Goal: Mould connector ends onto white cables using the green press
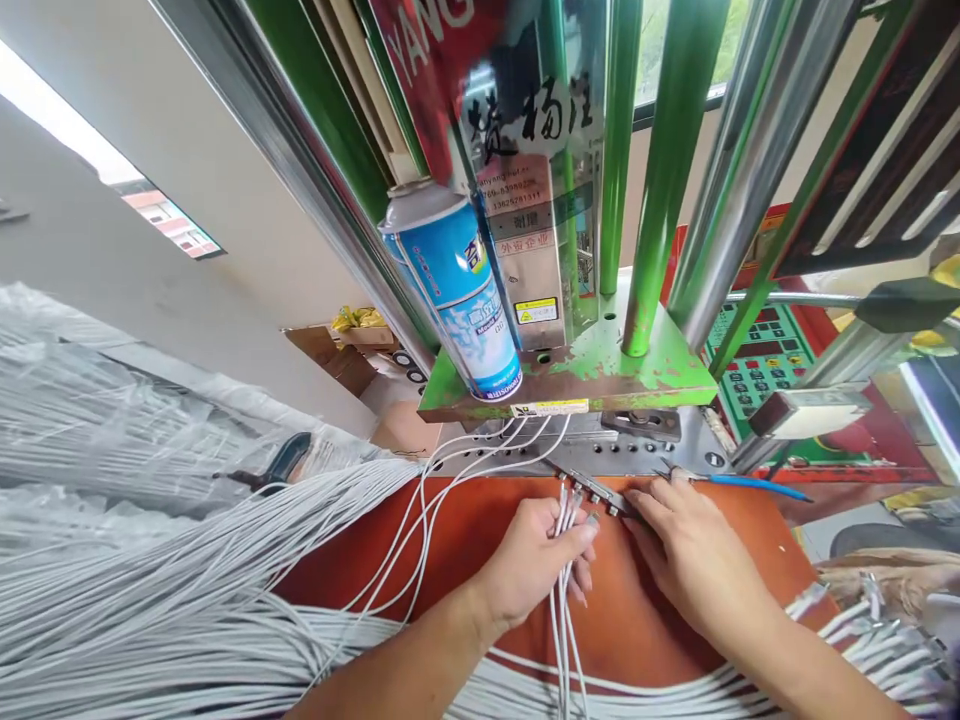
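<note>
Several white cables (562,610) with small metal connectors at their ends run through the closed fingers of my left hand (536,555), their tips pointing up. Just right of it, my right hand (682,530) has its fingers closed on the near right end of a narrow metal bar (592,487). Small connector-like pieces sit along the bar, which slants over the orange-brown work surface (630,610). Beyond my right fingers lies a tool with a blue handle (757,487); its tip is close to them.
A green-framed press (570,375) stands ahead, with a blue spray can (457,300) on its plate. More white cables (217,560) spread across the left and front. Dark-handled cutters (277,465) rest at left. A green control panel (765,360) is at right.
</note>
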Available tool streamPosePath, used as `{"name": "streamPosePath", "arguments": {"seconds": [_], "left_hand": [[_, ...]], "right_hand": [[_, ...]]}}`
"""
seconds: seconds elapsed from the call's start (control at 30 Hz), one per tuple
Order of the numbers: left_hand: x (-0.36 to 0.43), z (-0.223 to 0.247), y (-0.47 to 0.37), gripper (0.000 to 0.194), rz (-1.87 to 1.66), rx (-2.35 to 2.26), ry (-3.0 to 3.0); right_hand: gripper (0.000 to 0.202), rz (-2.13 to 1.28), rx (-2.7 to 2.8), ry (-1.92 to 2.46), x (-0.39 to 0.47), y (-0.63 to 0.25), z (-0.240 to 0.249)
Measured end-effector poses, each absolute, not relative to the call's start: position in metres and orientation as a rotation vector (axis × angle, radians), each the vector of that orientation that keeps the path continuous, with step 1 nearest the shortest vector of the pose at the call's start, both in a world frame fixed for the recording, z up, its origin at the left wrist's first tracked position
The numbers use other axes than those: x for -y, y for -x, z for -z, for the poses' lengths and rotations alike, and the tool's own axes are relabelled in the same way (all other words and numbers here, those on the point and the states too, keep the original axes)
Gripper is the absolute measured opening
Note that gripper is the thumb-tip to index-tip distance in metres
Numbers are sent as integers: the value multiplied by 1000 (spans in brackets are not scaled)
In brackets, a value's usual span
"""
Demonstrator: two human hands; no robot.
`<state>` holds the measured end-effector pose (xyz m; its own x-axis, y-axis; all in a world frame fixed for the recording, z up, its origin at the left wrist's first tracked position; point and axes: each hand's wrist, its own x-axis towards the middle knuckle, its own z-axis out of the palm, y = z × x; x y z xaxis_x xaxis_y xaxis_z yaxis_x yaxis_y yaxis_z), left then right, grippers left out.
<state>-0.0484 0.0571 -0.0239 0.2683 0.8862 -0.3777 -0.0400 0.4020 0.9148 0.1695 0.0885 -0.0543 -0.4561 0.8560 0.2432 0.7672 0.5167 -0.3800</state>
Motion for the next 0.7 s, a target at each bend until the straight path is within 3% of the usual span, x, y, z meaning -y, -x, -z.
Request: {"name": "streamPosePath", "arguments": {"seconds": [0.17, 0.47, 0.7], "left_hand": [[-56, 26, 47, 41, -630, -1148, -973], [-55, 23, 45, 35, -584, -1211, -950], [-57, 21, 45, 46, -593, -1185, -1004]], "right_hand": [[24, -632, 2223, 1335, -75, -162, 48], [20, -392, 2353, 1194, -69, -151, 61], [19, -556, 2306, 1149, -69, -150, 53]]}}
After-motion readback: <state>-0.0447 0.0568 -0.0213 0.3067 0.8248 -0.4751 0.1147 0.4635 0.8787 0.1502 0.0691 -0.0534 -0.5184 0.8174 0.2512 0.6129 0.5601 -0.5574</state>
